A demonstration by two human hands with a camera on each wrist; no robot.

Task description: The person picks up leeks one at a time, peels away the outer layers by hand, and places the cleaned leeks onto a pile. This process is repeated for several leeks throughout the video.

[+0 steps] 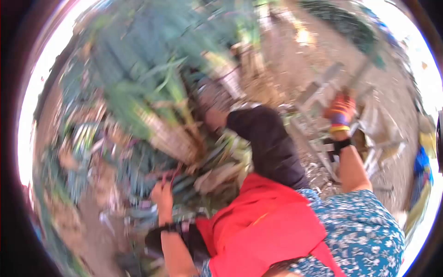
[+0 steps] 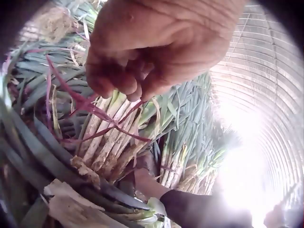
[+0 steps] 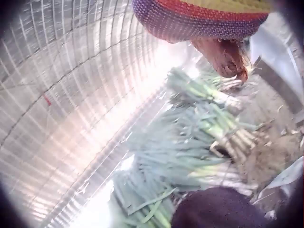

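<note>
My bare left hand (image 1: pixel 162 196) (image 2: pixel 156 47) has its fingers curled and pinches a thin purple-red tie (image 2: pixel 97 110), whose ends hang loose across a leek bundle (image 2: pixel 111 135) with pale, soil-stained stems. In the head view that bundle (image 1: pixel 168 138) lies just beyond the hand. Out to the right, my gloved right hand (image 1: pixel 340 111) (image 3: pixel 204 19) is curled round a reddish-brown piece (image 3: pixel 225 59) with fine fibres at its tip, beside a pale frame (image 1: pixel 318 87). Blur and the glove hide the rest of what it holds.
More leek bundles (image 1: pixel 226 74) (image 3: pixel 232 137) lie ahead, with leafy piles to the left. A dark-trousered leg (image 1: pixel 270 143) stretches between the hands, its foot beside the bundle. Loose husks (image 1: pixel 221 177) lie near it. A whitish sack (image 1: pixel 380 124) hangs by the frame at right.
</note>
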